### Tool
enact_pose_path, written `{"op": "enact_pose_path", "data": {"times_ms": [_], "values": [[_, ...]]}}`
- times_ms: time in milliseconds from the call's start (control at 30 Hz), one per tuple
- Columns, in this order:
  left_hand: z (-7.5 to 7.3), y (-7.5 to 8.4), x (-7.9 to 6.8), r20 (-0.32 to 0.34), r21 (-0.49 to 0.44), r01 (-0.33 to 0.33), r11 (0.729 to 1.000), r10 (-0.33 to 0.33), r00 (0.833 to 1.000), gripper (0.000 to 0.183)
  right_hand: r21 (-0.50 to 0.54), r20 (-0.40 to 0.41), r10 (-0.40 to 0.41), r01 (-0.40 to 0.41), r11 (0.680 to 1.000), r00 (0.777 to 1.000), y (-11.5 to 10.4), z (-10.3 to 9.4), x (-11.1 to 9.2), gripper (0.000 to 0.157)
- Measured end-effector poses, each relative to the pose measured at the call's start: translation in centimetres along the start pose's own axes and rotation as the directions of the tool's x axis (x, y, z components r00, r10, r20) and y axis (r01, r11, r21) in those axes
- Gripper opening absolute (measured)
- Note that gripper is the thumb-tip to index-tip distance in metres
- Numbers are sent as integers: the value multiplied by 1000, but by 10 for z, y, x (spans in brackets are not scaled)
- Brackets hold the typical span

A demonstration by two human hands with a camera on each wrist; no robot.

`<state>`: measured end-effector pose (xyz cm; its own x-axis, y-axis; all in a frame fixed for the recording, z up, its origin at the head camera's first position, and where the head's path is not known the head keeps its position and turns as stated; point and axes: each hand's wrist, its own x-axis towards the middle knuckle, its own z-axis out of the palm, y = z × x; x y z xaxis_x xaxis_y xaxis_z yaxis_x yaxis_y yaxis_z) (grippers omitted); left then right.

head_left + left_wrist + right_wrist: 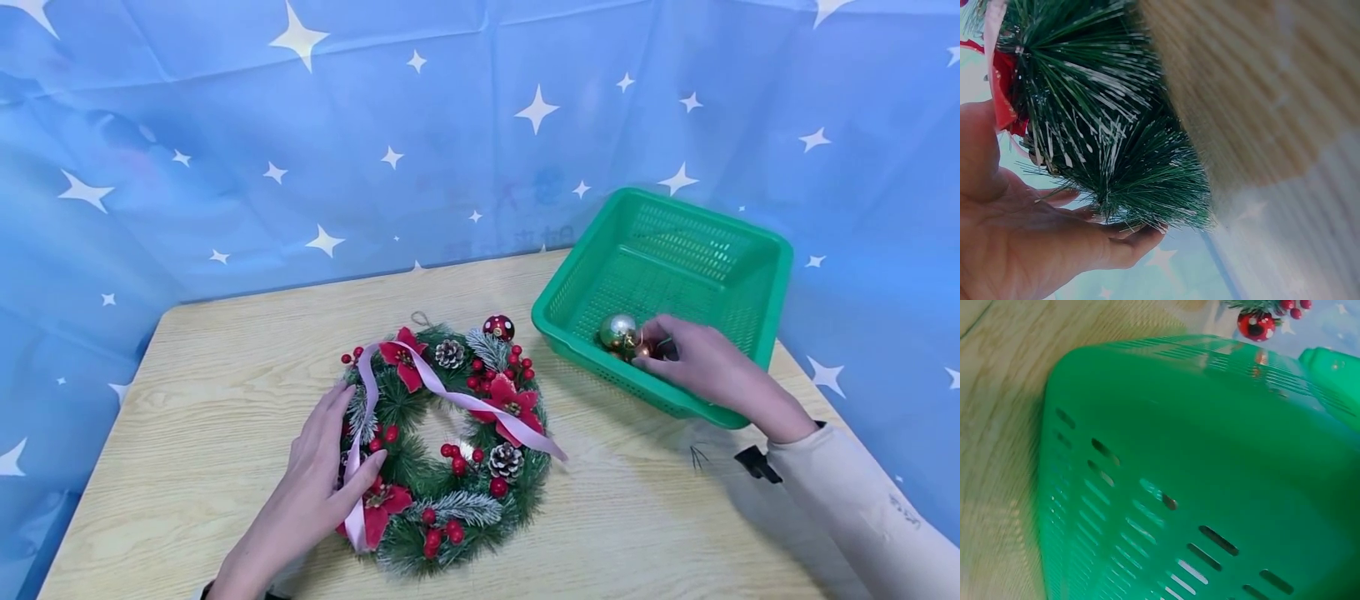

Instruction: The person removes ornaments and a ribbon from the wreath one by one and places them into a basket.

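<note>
Left hand lies loosely spread on the wreath's left edge, wreath flat; right hand dips into the basket right of it, curled by the baubles; can't tell if it's gripping; I'd pinch just one

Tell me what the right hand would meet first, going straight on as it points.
The right hand would likely meet the copper-coloured ornament just ahead first, perhaps touching it already, with the silvery ball beyond; depth inside the green basket is unclear.
</note>
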<state>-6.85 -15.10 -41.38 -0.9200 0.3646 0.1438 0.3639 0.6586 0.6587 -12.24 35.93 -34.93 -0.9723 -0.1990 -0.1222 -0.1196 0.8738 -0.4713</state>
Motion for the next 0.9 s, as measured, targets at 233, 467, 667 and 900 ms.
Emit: {"op": "enact_pose_path", "data": {"times_ms": [233,467,667,900], "values": [[1,0,0,-1,9,1,1000,-1,1000,90,-55,29,-23,24,998,999,2,2,3,27],[2,1,-1,-7,9,-3,1000,3,1000,90,-82,52,-19,23,996,998,4,5,5,24],[2,1,-1,-3,1,16,1000,-16,1000,89,-55,43,0,2,998,999,3,5,2,37],[3,1,2,-11,5,38,999,-38,999,89,19,-23,17,-17,1000,1000,-3,2,-6,52]]}}
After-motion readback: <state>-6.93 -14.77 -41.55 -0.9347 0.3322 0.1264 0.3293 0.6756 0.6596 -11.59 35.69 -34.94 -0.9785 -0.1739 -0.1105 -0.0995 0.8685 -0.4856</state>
